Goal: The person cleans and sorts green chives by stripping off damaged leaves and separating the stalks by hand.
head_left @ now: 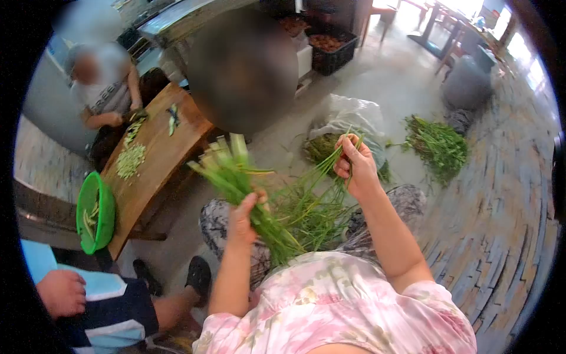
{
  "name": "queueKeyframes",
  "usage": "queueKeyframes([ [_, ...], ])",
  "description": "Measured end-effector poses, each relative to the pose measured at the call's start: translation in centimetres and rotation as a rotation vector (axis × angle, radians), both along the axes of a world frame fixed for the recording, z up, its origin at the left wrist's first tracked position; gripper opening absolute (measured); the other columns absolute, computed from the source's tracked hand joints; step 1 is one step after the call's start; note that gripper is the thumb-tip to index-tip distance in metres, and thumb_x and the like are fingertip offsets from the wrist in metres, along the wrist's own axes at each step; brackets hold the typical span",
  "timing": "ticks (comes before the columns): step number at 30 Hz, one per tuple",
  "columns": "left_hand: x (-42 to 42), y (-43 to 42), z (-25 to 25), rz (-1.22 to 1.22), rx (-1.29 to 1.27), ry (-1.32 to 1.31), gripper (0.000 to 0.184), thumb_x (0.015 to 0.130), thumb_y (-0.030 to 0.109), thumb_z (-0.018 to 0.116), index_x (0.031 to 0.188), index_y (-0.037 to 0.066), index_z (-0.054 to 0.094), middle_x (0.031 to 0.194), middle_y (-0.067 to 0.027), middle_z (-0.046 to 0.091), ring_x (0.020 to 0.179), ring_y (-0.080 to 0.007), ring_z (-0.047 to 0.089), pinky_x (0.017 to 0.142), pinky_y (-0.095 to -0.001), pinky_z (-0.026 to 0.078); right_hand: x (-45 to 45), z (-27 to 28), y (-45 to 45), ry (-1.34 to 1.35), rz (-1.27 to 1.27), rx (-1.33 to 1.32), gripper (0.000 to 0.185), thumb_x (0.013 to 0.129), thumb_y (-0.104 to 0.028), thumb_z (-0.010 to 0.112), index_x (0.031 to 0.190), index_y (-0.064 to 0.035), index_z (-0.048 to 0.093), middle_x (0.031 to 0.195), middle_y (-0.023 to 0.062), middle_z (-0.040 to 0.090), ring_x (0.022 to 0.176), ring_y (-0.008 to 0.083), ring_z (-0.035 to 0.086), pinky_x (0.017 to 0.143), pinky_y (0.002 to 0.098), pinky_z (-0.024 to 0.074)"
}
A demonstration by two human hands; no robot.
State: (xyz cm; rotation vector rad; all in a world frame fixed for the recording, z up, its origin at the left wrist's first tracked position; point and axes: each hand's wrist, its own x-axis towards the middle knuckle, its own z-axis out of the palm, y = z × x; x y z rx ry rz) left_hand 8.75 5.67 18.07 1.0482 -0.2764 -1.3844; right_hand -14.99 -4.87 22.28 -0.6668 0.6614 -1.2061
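Note:
My left hand [243,217] is closed around a thick bunch of long green stalks [227,174], its pale, blunt ends fanned out at the upper left. Held higher and to the right, my right hand [358,162] pinches a few thin green stems [326,168], which trail down toward the left. Between my knees lies a loose heap of fine green stems [318,215]. Just beyond my right hand, a translucent plastic bag [354,115] rests on the floor with more greens by its mouth. My fingertips on both hands are partly hidden by the stems.
A leafy green pile [439,147] lies on the floor at right. On the left, a wooden bench [168,138] carries chopped pale-green pieces [130,160] and a tilted green basket [97,212]. A person [109,82] cuts vegetables there; another person's hand [62,292] rests nearby. A black crate [330,50] stands behind.

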Motion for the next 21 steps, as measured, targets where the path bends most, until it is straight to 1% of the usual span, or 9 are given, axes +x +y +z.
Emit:
queueKeyframes([
  [2, 1.7, 0.2, 0.5, 0.121, -0.031, -0.005, 0.023, 0.078, 0.019, 0.065, 0.096, 0.006, 0.06, 0.086, -0.0033, 0.061, 0.071, -0.0155, 0.057, 0.062, -0.0286, 0.048, -1.7, -0.2, -0.3, -0.027, -0.067, 0.015, 0.011, 0.091, -0.021, 0.05, 0.088, -0.0097, 0.05, 0.076, -0.0013, 0.049, 0.05, 0.0046, 0.037, 0.04, 0.0202, 0.0317],
  [3, 3.1, 0.3, 0.3, 0.178, -0.014, 0.002, 0.022, 0.078, 0.021, 0.066, 0.094, 0.007, 0.06, 0.084, -0.0033, 0.061, 0.071, -0.0147, 0.057, 0.062, -0.0271, 0.047, -2.4, -0.3, -0.4, -0.044, -0.103, 0.018, 0.011, 0.091, -0.021, 0.051, 0.087, -0.0103, 0.051, 0.074, -0.0018, 0.049, 0.05, 0.0049, 0.037, 0.04, 0.0201, 0.0308],
  [5, 6.5, 0.7, -0.8, 0.215, -0.132, 0.02, 0.024, 0.077, 0.014, 0.067, 0.097, 0.006, 0.058, 0.09, -0.0059, 0.062, 0.079, -0.0144, 0.057, 0.069, -0.0287, 0.048, -3.6, -0.5, -0.9, -0.087, -0.164, 0.023, 0.011, 0.09, -0.021, 0.052, 0.085, -0.0115, 0.052, 0.071, -0.0029, 0.048, 0.049, 0.0054, 0.037, 0.04, 0.0197, 0.0289],
  [6, 7.7, 1.1, -1.0, 0.222, -0.137, -0.008, 0.024, 0.077, 0.015, 0.067, 0.097, 0.006, 0.058, 0.089, -0.005, 0.061, 0.077, -0.0135, 0.056, 0.068, -0.0281, 0.047, -4.3, -0.8, -1.2, -0.086, -0.185, 0.031, 0.01, 0.09, -0.021, 0.052, 0.087, -0.0114, 0.052, 0.074, -0.0019, 0.051, 0.05, 0.0056, 0.038, 0.04, 0.0194, 0.0303],
  [11, 9.0, 2.8, -0.2, 0.3, -0.113, -0.081, 0.022, 0.077, 0.017, 0.067, 0.093, 0.004, 0.058, 0.082, -0.0026, 0.058, 0.071, -0.0128, 0.052, 0.064, -0.0273, 0.044, -6.0, -1.4, -2.1, -0.151, -0.242, 0.049, 0.01, 0.09, -0.02, 0.052, 0.089, -0.0098, 0.052, 0.077, -0.0003, 0.052, 0.052, 0.0062, 0.039, 0.039, 0.0196, 0.0313],
  [14, 8.9, 2.9, -2.0, 0.233, -0.131, -0.079, 0.019, 0.078, 0.015, 0.066, 0.091, 0.005, 0.057, 0.081, -0.004, 0.058, 0.07, -0.0146, 0.053, 0.062, -0.0286, 0.044, -6.7, -2.9, -2.8, -0.259, -0.208, 0.02, 0.013, 0.089, -0.019, 0.052, 0.092, -0.0072, 0.053, 0.079, 0.0035, 0.052, 0.051, 0.0077, 0.04, 0.038, 0.0199, 0.0333],
  [15, 8.8, 2.9, -2.6, 0.214, -0.138, -0.089, 0.019, 0.078, 0.014, 0.066, 0.091, 0.005, 0.057, 0.081, -0.0043, 0.059, 0.07, -0.015, 0.053, 0.062, -0.029, 0.044, -6.8, -3.0, -2.8, -0.249, -0.217, 0.034, 0.011, 0.09, -0.019, 0.051, 0.092, -0.0082, 0.053, 0.079, 0.0028, 0.053, 0.052, 0.0076, 0.04, 0.039, 0.0204, 0.0331],
  [16, 7.1, 2.7, -1.0, 0.214, -0.122, -0.083, 0.018, 0.078, 0.014, 0.066, 0.09, 0.005, 0.057, 0.081, -0.005, 0.059, 0.07, -0.0162, 0.054, 0.059, -0.0299, 0.045, -6.8, -2.9, -2.8, -0.237, -0.226, 0.049, 0.01, 0.09, -0.019, 0.051, 0.092, -0.0091, 0.053, 0.078, 0.0021, 0.053, 0.052, 0.0074, 0.04, 0.039, 0.0209, 0.0329],
  [21, 4.4, 1.5, -0.6, 0.121, -0.134, -0.095, 0.018, 0.078, 0.012, 0.065, 0.091, 0.004, 0.055, 0.077, -0.0054, 0.059, 0.068, -0.0167, 0.056, 0.06, -0.0294, 0.047, -6.8, -3.1, -2.8, -0.216, -0.221, 0.053, 0.011, 0.091, -0.02, 0.05, 0.091, -0.0097, 0.053, 0.077, 0.0013, 0.053, 0.052, 0.0074, 0.04, 0.04, 0.0211, 0.0325],
])
